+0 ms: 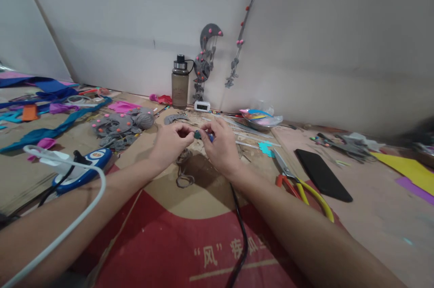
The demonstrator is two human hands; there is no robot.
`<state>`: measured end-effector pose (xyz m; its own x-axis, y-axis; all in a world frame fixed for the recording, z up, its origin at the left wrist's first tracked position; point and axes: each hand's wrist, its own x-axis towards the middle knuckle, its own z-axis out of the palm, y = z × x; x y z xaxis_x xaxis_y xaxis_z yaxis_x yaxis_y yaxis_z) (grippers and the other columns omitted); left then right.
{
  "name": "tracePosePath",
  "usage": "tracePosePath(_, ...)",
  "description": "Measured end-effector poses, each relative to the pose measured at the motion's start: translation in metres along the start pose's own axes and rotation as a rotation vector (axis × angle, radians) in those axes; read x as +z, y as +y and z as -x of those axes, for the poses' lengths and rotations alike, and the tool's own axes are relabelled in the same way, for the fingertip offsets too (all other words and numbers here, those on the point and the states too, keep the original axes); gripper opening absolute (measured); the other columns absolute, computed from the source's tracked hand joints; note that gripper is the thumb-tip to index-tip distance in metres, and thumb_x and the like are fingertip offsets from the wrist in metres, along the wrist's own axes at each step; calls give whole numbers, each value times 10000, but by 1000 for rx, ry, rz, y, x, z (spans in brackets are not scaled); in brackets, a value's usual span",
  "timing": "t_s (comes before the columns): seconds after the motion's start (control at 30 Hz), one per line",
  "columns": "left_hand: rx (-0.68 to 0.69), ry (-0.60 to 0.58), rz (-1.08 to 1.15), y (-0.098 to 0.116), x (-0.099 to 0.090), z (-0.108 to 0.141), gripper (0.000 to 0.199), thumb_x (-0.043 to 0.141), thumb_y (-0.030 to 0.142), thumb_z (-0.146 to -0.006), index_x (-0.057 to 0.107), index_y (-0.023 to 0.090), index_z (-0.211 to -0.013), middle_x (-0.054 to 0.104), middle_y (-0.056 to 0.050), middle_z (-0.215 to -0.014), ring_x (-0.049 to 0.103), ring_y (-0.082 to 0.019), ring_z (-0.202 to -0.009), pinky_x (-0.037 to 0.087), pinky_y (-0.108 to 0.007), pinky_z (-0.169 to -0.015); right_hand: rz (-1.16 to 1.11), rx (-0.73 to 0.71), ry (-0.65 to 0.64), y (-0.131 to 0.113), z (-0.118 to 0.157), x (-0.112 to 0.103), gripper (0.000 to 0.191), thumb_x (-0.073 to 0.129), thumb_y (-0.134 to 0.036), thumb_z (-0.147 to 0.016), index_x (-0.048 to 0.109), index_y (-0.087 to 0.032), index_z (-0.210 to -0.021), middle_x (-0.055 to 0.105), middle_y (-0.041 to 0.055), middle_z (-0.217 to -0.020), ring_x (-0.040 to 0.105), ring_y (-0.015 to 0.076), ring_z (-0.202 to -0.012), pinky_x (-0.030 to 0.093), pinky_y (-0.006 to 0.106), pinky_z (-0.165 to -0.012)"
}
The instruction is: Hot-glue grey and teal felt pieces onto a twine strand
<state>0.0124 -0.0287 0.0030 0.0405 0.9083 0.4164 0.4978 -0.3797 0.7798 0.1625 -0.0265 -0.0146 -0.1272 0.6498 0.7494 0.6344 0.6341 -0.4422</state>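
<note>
My left hand (171,144) and my right hand (221,148) meet in the middle, just above the cardboard. Fingers of both are pinched at a small dark green piece (197,134); its exact kind is too small to make out. A bit of something blue (211,137) shows at the fingers of my right hand, mostly hidden. Below my left hand lies a loose bundle of grey cord (185,176). A black cable (241,229) runs toward me from beneath my right wrist. Beyond the hands is a grey felt crescent (175,118).
Scissors (288,172) and a black phone (322,174) lie on the right. Grey felt pieces with pink dots (117,126) and a blue-and-white device (90,168) are on the left. A bottle (180,84) and small clock (202,106) stand before the white wall (118,21).
</note>
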Motion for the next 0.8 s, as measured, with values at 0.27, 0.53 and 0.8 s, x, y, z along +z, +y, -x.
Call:
tracePosePath(0.27, -102, -25, 113, 4, -3, -2, 102, 623, 228, -647, 676, 149, -684, 647, -19, -612, 563, -129, -554, 428, -235, -564, -3, 12, 2, 1, 2, 1, 92, 501, -196, -860, 559, -199, -790, 551, 43, -836, 500, 170, -775, 391, 309, -703)
tracePosePath(0.53, -142, -43, 170, 8, -3, -1, 81, 631, 201, -638, 672, 140, -672, 627, -11, -584, 534, -114, -523, 422, -222, -526, -8, -14, 14, 0, 2, 1, 86, 517, -195, -869, 567, -190, -799, 555, 41, -842, 501, 166, -786, 383, 300, -700)
tracePosePath(0.8, -111, -68, 196, 4, -2, -1, 54, 616, 187, -646, 662, 158, -650, 616, -3, -572, 515, -109, -510, 405, -216, -511, -34, 12, -13, 4, 1, 1, 91, 521, -197, -864, 586, -197, -801, 560, 40, -838, 507, 169, -778, 391, 308, -691)
